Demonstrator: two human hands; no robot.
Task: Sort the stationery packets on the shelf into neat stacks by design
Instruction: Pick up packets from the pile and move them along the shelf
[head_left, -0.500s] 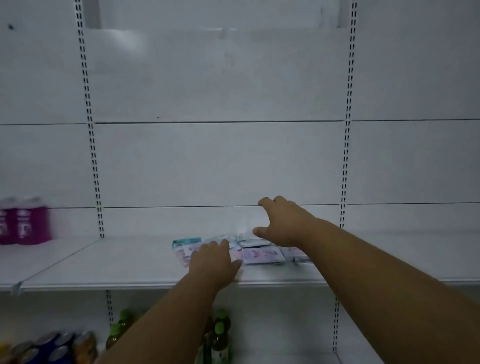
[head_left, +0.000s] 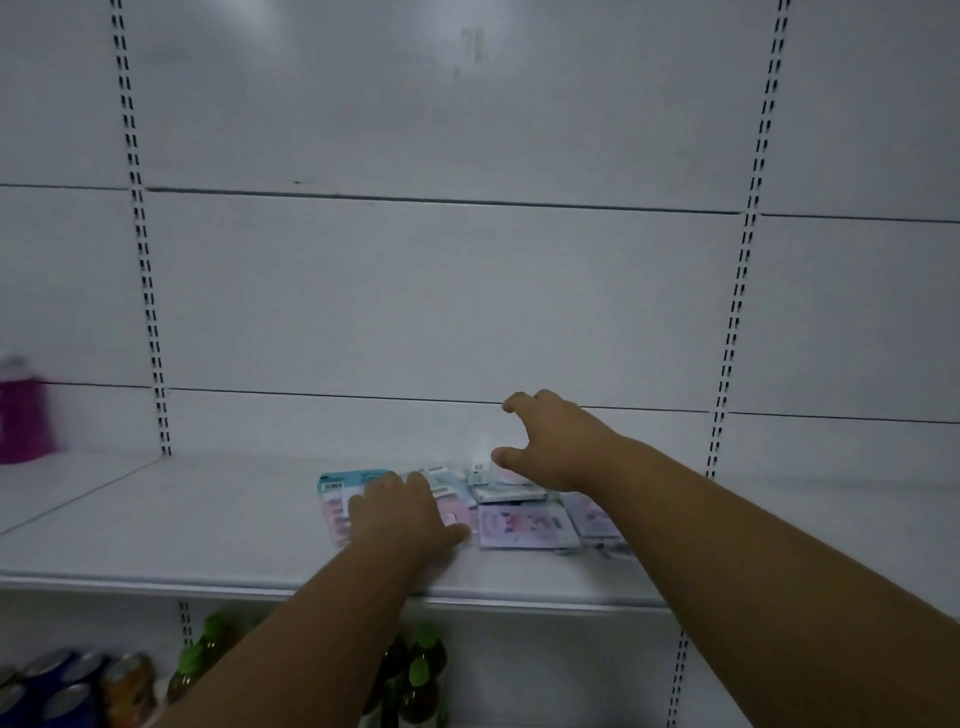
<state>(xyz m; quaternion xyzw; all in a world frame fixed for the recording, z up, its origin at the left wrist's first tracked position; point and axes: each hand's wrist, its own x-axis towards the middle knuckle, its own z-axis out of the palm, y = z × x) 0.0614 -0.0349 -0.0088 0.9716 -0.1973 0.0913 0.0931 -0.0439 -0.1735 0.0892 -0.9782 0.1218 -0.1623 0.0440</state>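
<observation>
A loose heap of flat stationery packets (head_left: 524, 525) in pink, lilac and teal lies mid-shelf on the white shelf (head_left: 182, 540). A teal-edged packet (head_left: 348, 478) sticks out at the heap's left end. My left hand (head_left: 402, 514) lies palm down on the left packets, fingers spread over them. My right hand (head_left: 550, 447) hovers over the back of the heap, fingers curled and apart, thumb low near a pale packet (head_left: 506, 486). I cannot tell whether it touches one. Both hands hide part of the heap.
A magenta bottle (head_left: 21, 415) stands at the far left of the shelf. Below the shelf are green-capped bottles (head_left: 421, 670) and several cans (head_left: 67, 686). Slotted uprights (head_left: 143, 260) run up the white back panel.
The view has shifted slightly. My right hand has opened a little above the back of the heap; my left hand stays on the left packets.
</observation>
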